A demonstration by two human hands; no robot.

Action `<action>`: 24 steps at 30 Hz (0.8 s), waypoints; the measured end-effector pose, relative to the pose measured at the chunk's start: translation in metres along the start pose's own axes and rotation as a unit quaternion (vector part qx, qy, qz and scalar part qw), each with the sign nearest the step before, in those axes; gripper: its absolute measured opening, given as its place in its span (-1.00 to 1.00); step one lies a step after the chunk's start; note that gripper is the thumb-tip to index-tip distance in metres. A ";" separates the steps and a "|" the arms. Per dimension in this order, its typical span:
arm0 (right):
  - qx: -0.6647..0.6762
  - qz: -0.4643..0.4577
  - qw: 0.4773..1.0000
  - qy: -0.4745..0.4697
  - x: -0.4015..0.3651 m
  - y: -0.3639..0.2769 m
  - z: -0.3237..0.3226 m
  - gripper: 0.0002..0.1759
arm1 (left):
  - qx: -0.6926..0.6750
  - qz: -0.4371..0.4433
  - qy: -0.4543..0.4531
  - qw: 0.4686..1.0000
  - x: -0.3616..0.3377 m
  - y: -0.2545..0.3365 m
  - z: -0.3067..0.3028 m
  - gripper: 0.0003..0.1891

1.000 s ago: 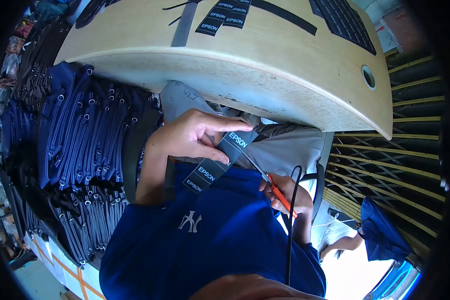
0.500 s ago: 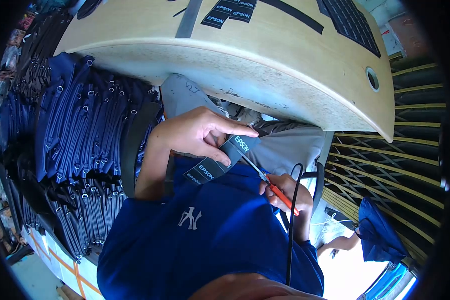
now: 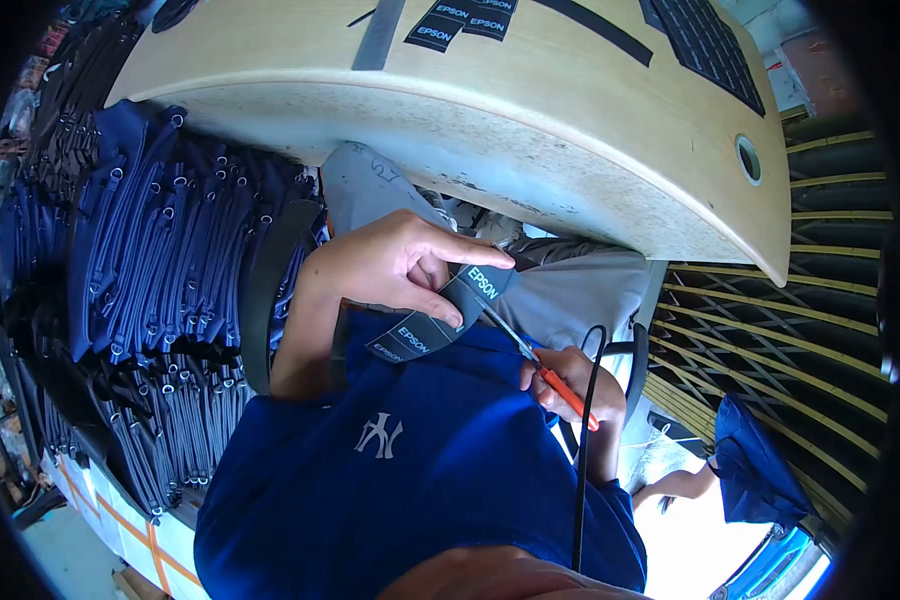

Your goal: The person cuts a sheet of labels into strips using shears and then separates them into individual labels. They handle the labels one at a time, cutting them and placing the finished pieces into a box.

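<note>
My left hand pinches a dark strip of labels printed EPSON in white, holding it slanted above my lap. The thumb lies on the strip's face and the index finger reaches along its upper end. My right hand is wrapped round the orange handles of a pair of scissors. Their metal blades point up and left and meet the strip's edge just below the upper EPSON print. How far the blades are apart cannot be made out.
Several cut EPSON labels lie on the wooden table, with a dark sheet of labels farther right. Stacked blue straps with metal rings stand at left. A folding metal gate is at right. Another person's arm shows lower right.
The upper end of the label strip has shifted slightly up and left. Both hands keep nearly the same place, with the scissors still at the strip's edge.
</note>
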State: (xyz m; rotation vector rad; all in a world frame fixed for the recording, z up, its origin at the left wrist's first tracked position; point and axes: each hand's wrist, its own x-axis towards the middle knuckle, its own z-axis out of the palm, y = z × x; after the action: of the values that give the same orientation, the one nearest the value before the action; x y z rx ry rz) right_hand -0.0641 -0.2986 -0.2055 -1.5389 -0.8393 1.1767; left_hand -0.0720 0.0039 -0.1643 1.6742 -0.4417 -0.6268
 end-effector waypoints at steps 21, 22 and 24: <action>0.007 0.057 0.996 0.063 0.003 0.009 0.014 -0.55 | 0.011 0.018 0.026 0.999 -0.002 -0.006 -0.002 -0.31; 0.012 0.063 0.996 0.069 0.004 0.008 0.015 -0.55 | 0.011 0.018 0.025 0.999 -0.003 -0.007 -0.001 -0.31; 0.010 0.040 0.997 0.070 0.001 0.017 0.013 -0.56 | -0.011 0.014 0.042 0.999 -0.005 -0.007 -0.002 -0.31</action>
State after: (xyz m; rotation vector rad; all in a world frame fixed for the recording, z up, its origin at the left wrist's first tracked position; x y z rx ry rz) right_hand -0.0769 -0.2980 -0.2225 -1.6321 -0.6768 1.1158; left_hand -0.0746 0.0101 -0.1697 1.6650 -0.3963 -0.5359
